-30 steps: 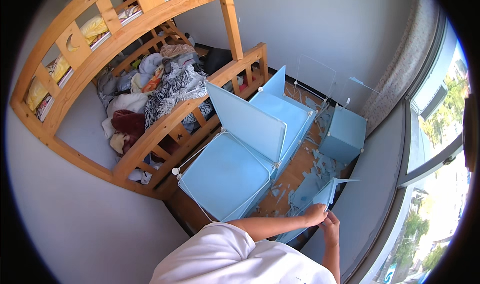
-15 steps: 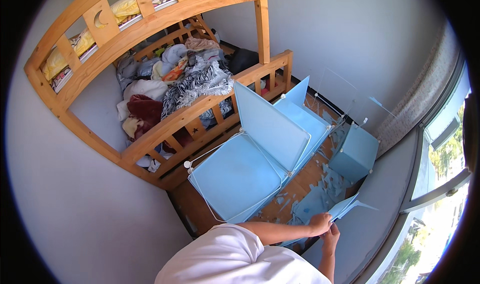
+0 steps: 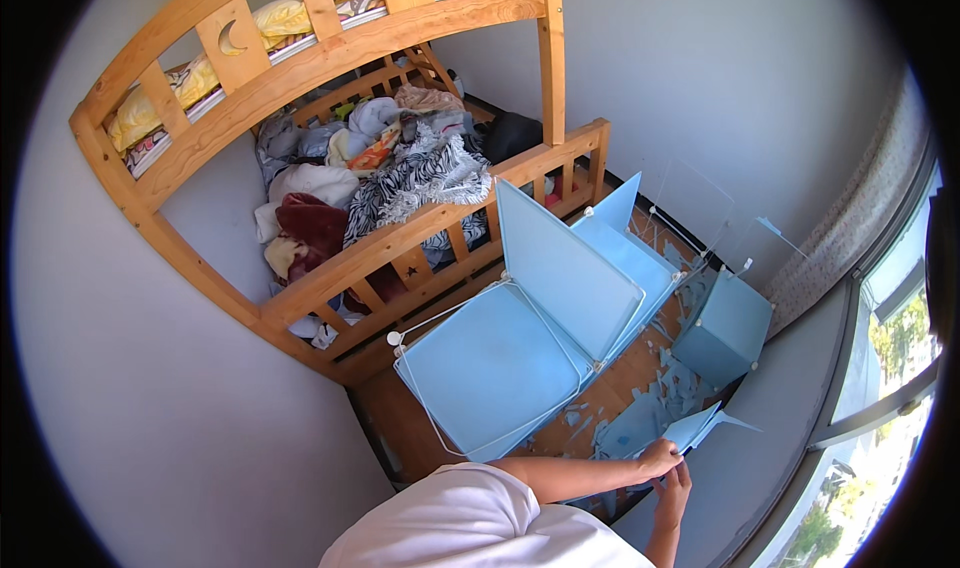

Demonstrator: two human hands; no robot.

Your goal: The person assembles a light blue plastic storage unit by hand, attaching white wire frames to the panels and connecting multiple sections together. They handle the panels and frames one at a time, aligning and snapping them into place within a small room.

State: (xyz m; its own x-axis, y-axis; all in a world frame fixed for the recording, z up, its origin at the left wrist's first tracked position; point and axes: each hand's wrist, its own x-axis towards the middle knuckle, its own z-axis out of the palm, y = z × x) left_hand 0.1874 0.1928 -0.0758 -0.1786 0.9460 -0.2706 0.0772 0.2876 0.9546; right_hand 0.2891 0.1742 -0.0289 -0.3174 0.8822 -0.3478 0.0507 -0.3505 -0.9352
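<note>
Low at the right, by the wall under the window, my left hand (image 3: 660, 458) is closed on a torn light-blue plastic panel (image 3: 694, 428). My right hand (image 3: 675, 484) meets it just below, its fingers pinched at the panel's lower edge. A jagged strip sticks out from the panel's far end toward the window. Part of the panel's grip edge is hidden by my fingers. Beyond my hands, broken blue plastic pieces (image 3: 640, 423) lie scattered over the wooden floor.
A blue panel-and-wire storage unit (image 3: 490, 368) lies on the floor, one panel (image 3: 560, 268) standing up from it. A blue cube (image 3: 724, 328) sits near the curtain (image 3: 850, 218). Behind is a wooden bunk bed (image 3: 440, 223) heaped with clothes and blankets (image 3: 410, 168).
The whole view has shifted, so the room appears a little farther right and lower. Both hands stay together on the torn panel, with little visible change in their grip.
</note>
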